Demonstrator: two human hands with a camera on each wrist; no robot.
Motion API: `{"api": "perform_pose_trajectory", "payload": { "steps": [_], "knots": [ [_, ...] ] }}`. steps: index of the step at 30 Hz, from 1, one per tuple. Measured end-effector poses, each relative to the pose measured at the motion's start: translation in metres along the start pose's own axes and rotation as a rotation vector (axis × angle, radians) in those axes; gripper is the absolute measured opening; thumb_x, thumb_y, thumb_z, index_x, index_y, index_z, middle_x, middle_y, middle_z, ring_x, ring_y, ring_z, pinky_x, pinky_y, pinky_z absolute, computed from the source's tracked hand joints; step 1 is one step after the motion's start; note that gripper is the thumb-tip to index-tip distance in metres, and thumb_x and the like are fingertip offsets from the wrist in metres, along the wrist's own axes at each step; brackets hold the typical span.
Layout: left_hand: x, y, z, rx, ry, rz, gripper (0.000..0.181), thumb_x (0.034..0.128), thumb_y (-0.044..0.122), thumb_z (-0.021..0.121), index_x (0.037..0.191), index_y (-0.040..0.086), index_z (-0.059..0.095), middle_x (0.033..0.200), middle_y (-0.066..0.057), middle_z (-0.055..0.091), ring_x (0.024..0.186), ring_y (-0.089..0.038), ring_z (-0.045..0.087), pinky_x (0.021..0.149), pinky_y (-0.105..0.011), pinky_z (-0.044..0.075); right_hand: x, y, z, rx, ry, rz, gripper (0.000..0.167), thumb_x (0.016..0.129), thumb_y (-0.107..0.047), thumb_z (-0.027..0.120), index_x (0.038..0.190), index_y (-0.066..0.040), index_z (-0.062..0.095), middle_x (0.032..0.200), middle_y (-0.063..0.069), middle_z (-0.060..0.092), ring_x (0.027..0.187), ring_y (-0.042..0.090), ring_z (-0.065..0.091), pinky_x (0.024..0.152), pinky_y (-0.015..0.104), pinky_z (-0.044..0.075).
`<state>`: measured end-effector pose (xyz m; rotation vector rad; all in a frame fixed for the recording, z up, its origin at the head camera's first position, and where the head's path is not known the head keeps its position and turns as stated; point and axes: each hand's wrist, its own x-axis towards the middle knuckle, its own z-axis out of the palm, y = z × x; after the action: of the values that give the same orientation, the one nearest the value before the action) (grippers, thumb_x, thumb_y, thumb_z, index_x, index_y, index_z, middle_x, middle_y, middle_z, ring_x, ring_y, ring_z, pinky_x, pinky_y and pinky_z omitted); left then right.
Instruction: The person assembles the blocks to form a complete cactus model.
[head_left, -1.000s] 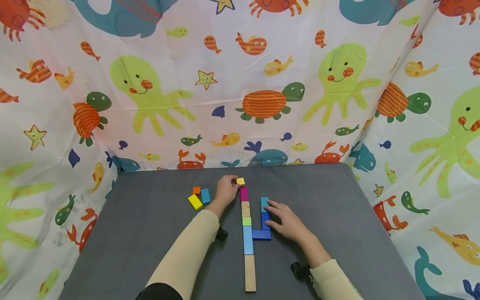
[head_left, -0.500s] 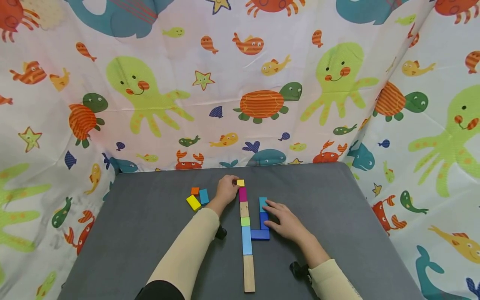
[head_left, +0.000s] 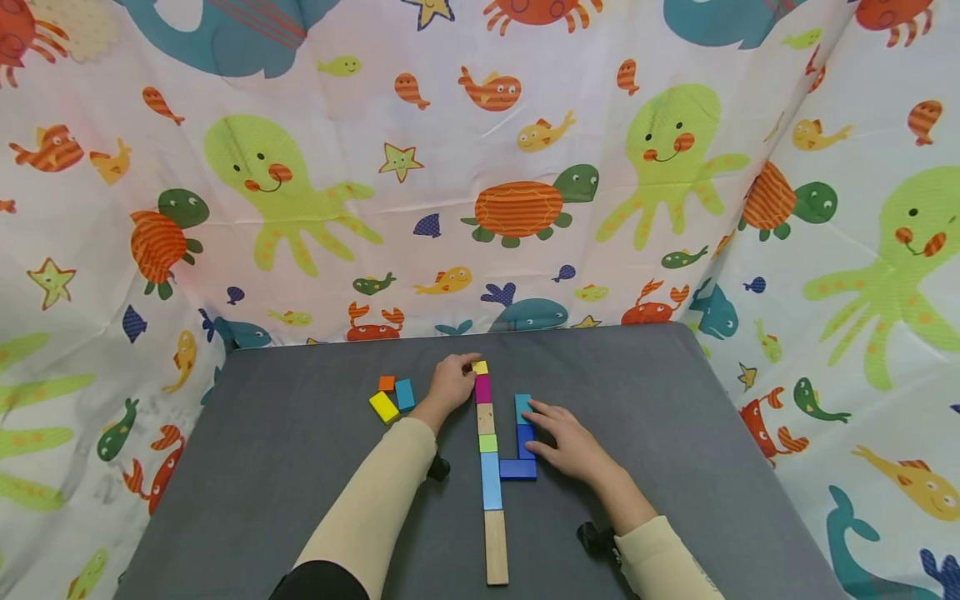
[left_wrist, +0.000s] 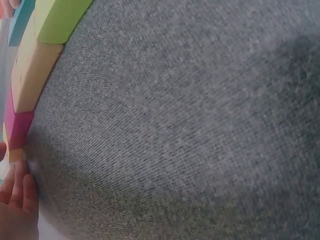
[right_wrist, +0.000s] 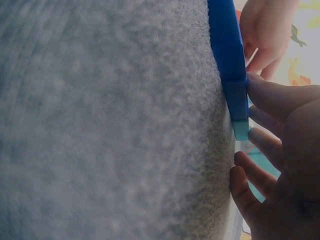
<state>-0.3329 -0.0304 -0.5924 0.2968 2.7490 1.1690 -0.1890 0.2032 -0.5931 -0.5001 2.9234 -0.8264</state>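
Observation:
A line of wooden blocks runs up the table. From the far end come a small yellow block (head_left: pixel 481 367), a magenta block (head_left: pixel 483 389), a natural wood block (head_left: pixel 486 419), a green block (head_left: pixel 488 443), a light blue block (head_left: pixel 491 482) and a long plain block (head_left: pixel 497 547). My left hand (head_left: pixel 452 382) pinches the yellow block, which meets the magenta one in the left wrist view. My right hand (head_left: pixel 572 446), fingers spread, rests its fingertips on the teal block (head_left: pixel 522 408) and the dark blue block (head_left: pixel 526 442). Another dark blue block (head_left: pixel 518 470) lies crosswise, joining both lines.
Left of the line lie a loose orange block (head_left: pixel 386 383), a blue block (head_left: pixel 405 395) and a bright yellow block (head_left: pixel 384 407). The grey table (head_left: pixel 300 467) ends at the back against a sea-animal curtain (head_left: pixel 442 200).
The small yellow block, askew a second ago, now sits straight against the magenta block, my left hand still on it. My right hand keeps its place. The head view has shifted slightly.

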Motion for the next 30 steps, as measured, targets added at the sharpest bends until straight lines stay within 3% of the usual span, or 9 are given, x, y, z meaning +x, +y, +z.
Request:
{"api": "perform_pose_trajectory", "payload": {
  "steps": [8,15,23,30],
  "knots": [
    [0.000,-0.003,0.000,0.051,-0.013,0.032,0.036,0.0990,0.008,0.053,0.127,0.018,0.072,0.138,-0.008,0.060,0.127,-0.028,0.056,0.106,-0.045,0.047,0.002,-0.001,0.000,0.004,0.003,0.007,0.059,0.096,-0.036,0.069,0.150,-0.018,0.051,0.162,0.004,0.038,0.145,0.032,0.038,0.112,0.058,0.038],
    [-0.007,-0.001,-0.004,0.054,0.044,0.040,0.038,0.0967,0.002,0.049,0.123,0.012,0.073,0.134,-0.009,0.062,0.127,-0.030,0.055,0.106,-0.046,0.046,0.000,-0.001,0.002,0.003,-0.004,0.016,0.060,0.096,-0.036,0.069,0.150,-0.019,0.051,0.163,0.003,0.037,0.146,0.032,0.037,0.112,0.057,0.037],
    [-0.036,0.005,-0.013,0.033,0.126,0.052,0.037,0.0914,0.006,0.057,0.124,0.014,0.072,0.133,-0.008,0.060,0.120,-0.029,0.052,0.102,-0.047,0.048,0.001,-0.001,0.001,0.001,-0.009,0.013,0.060,0.096,-0.037,0.069,0.150,-0.019,0.050,0.163,0.003,0.036,0.147,0.033,0.036,0.111,0.059,0.038],
    [-0.068,-0.007,-0.025,-0.011,0.160,0.022,0.037,0.0902,0.007,0.061,0.124,0.015,0.071,0.133,-0.008,0.059,0.121,-0.030,0.051,0.107,-0.050,0.045,0.002,-0.001,0.002,-0.007,-0.001,-0.001,0.060,0.096,-0.037,0.068,0.150,-0.019,0.051,0.163,0.003,0.037,0.146,0.033,0.036,0.111,0.059,0.039]
  ]
}}
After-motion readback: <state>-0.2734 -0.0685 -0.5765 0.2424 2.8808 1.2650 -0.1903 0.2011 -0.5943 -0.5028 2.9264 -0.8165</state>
